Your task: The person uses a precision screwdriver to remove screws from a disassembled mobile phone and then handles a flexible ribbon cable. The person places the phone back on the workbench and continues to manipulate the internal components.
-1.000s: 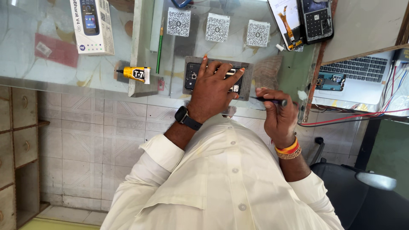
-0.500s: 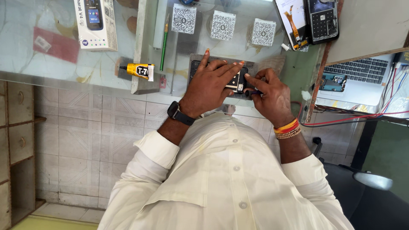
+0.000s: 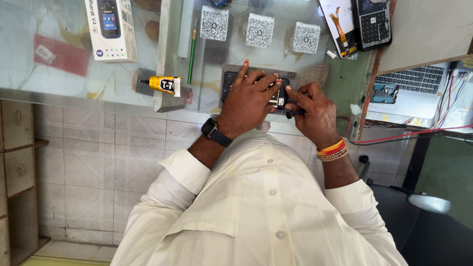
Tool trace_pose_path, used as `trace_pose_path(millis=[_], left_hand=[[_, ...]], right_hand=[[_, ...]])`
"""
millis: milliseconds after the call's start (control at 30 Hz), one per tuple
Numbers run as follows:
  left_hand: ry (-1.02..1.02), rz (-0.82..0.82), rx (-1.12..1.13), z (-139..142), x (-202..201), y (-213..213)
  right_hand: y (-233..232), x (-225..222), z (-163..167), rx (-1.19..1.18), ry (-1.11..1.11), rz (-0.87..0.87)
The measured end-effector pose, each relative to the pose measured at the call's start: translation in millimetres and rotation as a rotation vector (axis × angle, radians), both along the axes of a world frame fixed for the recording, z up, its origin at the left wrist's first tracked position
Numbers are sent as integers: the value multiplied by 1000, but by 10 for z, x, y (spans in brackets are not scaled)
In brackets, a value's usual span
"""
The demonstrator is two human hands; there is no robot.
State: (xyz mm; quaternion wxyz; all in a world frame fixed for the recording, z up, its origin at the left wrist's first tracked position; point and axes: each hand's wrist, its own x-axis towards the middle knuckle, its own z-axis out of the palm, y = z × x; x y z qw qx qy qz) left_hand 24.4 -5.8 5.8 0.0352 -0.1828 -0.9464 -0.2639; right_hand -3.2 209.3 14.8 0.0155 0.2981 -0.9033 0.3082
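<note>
Compared with a second ago, the right hand [image 3: 315, 116] has moved in from the counter's edge and now sits just beside the left hand [image 3: 249, 101], both over the dark phone [image 3: 281, 96] that lies on a grey work mat [image 3: 300, 79] on the glass counter [image 3: 59, 74]. The left hand presses flat on the phone, fingers spread wide across it and holding it down, as it did before; a dark smartwatch [image 3: 214, 132] circles that wrist. The right hand is closed narrow around a small dark-handled screwdriver [image 3: 294, 113], its tip pointed toward the phone's right end; whether the tip touches cannot be told. Orange and red bangles [image 3: 331, 149] ring the right wrist. The camera view has also shifted a little, so everything on the counter sits slightly lower in the picture. Counted on the counter: three small square stands with black-and-white code patterns [image 3: 259, 30] in a row behind the phone, one yellow glue tube [image 3: 162, 84], one green pencil [image 3: 191, 51], one white phone box [image 3: 111, 29], one red card [image 3: 61, 54] under the glass. At the far right lie one keypad phone body [image 3: 373, 22], one white packet with an orange flex strip [image 3: 337, 24], and one open laptop [image 3: 419, 81] with one small circuit board [image 3: 382, 92] on it.
</note>
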Motion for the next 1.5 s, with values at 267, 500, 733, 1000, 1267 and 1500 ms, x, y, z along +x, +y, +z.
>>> trace_pose_path(millis=[267,500,733,1000,1267,1500], left_hand=[[26,0,-32,-1,-43,-7],[5,16,-17,35,-39,24],[0,30,-31,39,-29,51],[42,35,-35,-8,-12,42],[28,43,-32,0,-6,5],[85,34,-6,-19,14,-33]], right_hand=[[4,-17,3,-66,-48,-27],[96,89,2,-413,-175,-103],[45,275,-30,-513,-185,-180],[-131,250,45,-95,32,-37],[-194,259,64,76,231,8],[-197,298,29,82,235,40]])
